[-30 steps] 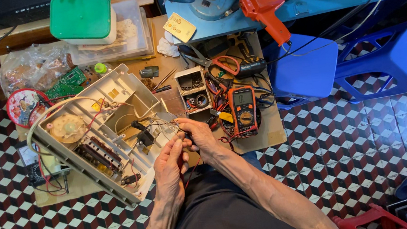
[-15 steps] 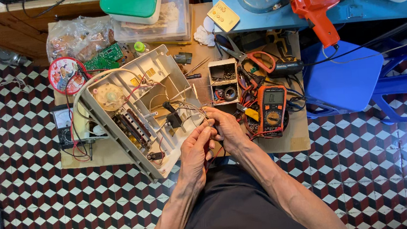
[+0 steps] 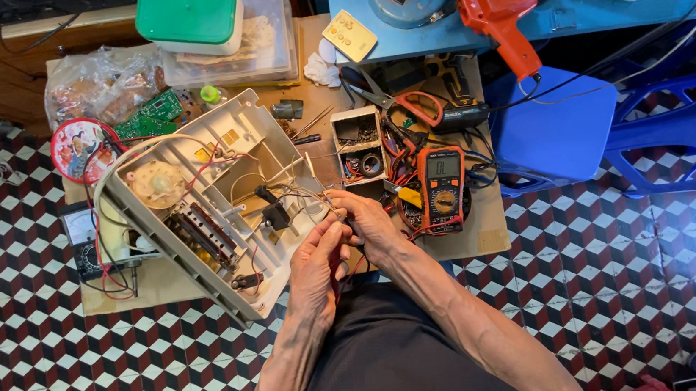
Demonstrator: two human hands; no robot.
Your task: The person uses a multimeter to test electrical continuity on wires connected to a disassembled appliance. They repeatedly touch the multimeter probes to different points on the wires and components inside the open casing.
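An opened cream plastic appliance housing [image 3: 196, 203] lies tilted on a low wooden board [image 3: 472, 243], showing a round motor part, a row of switches and loose wires [image 3: 305, 193]. My left hand [image 3: 317, 262] and my right hand [image 3: 368, 223] meet at the housing's lower right corner, fingers pinched together on thin wires coming out of it. What exactly sits between the fingertips is too small to tell. An orange multimeter [image 3: 442, 185] with red and black leads lies just right of my right hand.
Orange-handled scissors [image 3: 407, 105], a small parts box [image 3: 358, 145], a green circuit board [image 3: 149, 113], a red round tin [image 3: 76, 149] and a green-lidded container [image 3: 190, 15] surround the housing. An orange power drill [image 3: 505, 10] lies on a blue surface. Blue stools [image 3: 562, 124] stand right.
The camera view has shifted, so everything sits further right and lower in frame. My hands stay together at the housing's corner, fingers working the same wires.
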